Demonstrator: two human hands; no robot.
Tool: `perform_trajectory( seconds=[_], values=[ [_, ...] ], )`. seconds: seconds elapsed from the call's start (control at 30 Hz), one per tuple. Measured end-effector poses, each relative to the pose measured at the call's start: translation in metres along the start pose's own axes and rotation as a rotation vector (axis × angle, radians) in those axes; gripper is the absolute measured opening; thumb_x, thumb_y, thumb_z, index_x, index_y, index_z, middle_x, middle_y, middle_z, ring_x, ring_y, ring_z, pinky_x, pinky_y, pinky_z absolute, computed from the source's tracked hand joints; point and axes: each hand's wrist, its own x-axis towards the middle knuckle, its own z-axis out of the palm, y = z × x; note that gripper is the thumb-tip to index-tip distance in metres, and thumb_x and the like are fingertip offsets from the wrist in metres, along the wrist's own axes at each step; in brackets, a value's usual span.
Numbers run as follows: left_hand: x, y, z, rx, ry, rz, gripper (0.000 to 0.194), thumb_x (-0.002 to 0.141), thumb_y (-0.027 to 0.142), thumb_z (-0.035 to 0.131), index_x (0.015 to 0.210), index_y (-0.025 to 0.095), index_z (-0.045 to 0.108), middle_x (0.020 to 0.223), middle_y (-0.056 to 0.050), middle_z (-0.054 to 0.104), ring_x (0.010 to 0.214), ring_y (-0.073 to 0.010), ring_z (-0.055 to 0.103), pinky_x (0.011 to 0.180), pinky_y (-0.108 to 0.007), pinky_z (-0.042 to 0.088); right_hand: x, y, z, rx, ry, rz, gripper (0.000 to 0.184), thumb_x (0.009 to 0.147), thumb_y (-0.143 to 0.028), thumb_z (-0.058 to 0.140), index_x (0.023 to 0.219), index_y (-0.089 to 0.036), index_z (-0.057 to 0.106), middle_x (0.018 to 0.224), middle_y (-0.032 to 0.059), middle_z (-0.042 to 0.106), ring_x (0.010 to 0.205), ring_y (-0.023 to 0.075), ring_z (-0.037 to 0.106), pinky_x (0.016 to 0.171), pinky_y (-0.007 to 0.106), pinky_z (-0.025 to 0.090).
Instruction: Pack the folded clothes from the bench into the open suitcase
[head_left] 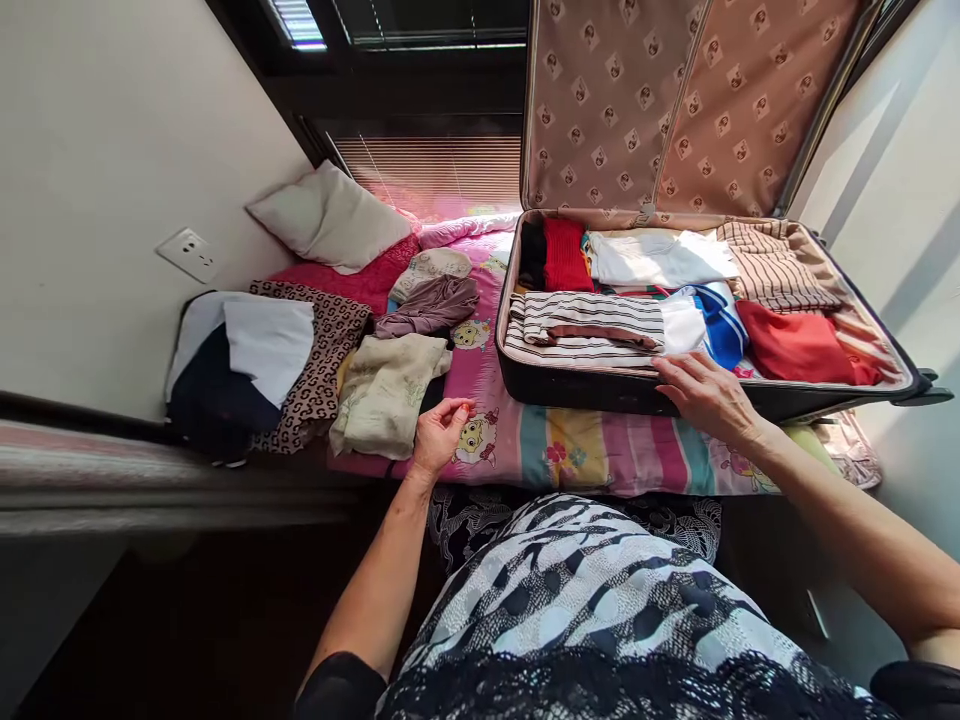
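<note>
An open suitcase [585, 385] lies on the bed with folded clothes in it. My right hand [701, 395] rests at its front rim, fingers stretched out and touching the edge beside a striped garment [600, 312]. Near those fingers is a blue and white garment [716, 322], with a red garment [787, 340] to its right. My left hand [442, 432] is over the bed, left of the suitcase and beside a folded pale green garment [394, 385]. Its fingers are curled together and nothing shows in them; a small red spot is visible at a fingertip.
The suitcase lid [675, 110] stands upright against the window. To the left are a brown patterned cloth [322, 340], a white cloth [270, 345], a mauve garment [431, 305] and a pillow [330, 215]. White walls with a socket [187, 255] close in the sides.
</note>
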Motion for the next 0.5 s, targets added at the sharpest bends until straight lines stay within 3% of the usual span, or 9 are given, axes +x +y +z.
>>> perform_trajectory(
  seconds=[0.13, 0.27, 0.4, 0.5],
  values=[
    [0.001, -0.004, -0.005, -0.037, 0.020, -0.066, 0.061, 0.072, 0.072, 0.081, 0.096, 0.016, 0.080, 0.101, -0.014, 0.083, 0.092, -0.0296, 0.082, 0.088, -0.041, 0.067, -0.008, 0.020, 0.001, 0.177, -0.018, 0.173, 0.059, 0.099, -0.035, 0.071, 0.154, -0.020, 0.058, 0.114, 0.0132, 0.076, 0.105, 0.0304, 0.070, 0.093, 0.044, 0.062],
    [0.003, -0.011, -0.007, -0.036, 0.012, -0.095, 0.064, 0.071, 0.075, 0.081, 0.097, 0.016, 0.079, 0.104, -0.015, 0.083, 0.093, -0.0296, 0.082, 0.087, -0.041, 0.067, -0.016, 0.039, 0.008, 0.325, -0.074, 0.303, 0.073, 0.093, -0.044, 0.078, 0.158, -0.020, 0.055, 0.111, 0.0114, 0.077, 0.096, 0.0287, 0.074, 0.088, 0.042, 0.064],
    [0.004, -0.014, -0.008, -0.021, -0.014, -0.099, 0.065, 0.070, 0.075, 0.082, 0.096, 0.016, 0.079, 0.102, -0.015, 0.083, 0.090, -0.0292, 0.081, 0.085, -0.041, 0.067, -0.014, 0.046, 0.014, 0.441, -0.160, 0.342, 0.057, 0.093, -0.046, 0.075, 0.142, -0.019, 0.069, 0.113, 0.0116, 0.079, 0.095, 0.0277, 0.078, 0.085, 0.039, 0.065],
    [0.003, -0.015, -0.009, -0.008, -0.028, -0.086, 0.064, 0.073, 0.075, 0.080, 0.096, 0.016, 0.079, 0.101, -0.015, 0.082, 0.090, -0.0294, 0.082, 0.083, -0.041, 0.068, -0.010, 0.042, 0.015, 0.492, -0.139, 0.329, 0.037, 0.095, -0.041, 0.069, 0.126, -0.022, 0.077, 0.118, 0.0108, 0.079, 0.100, 0.0267, 0.078, 0.085, 0.037, 0.065]
  ],
)
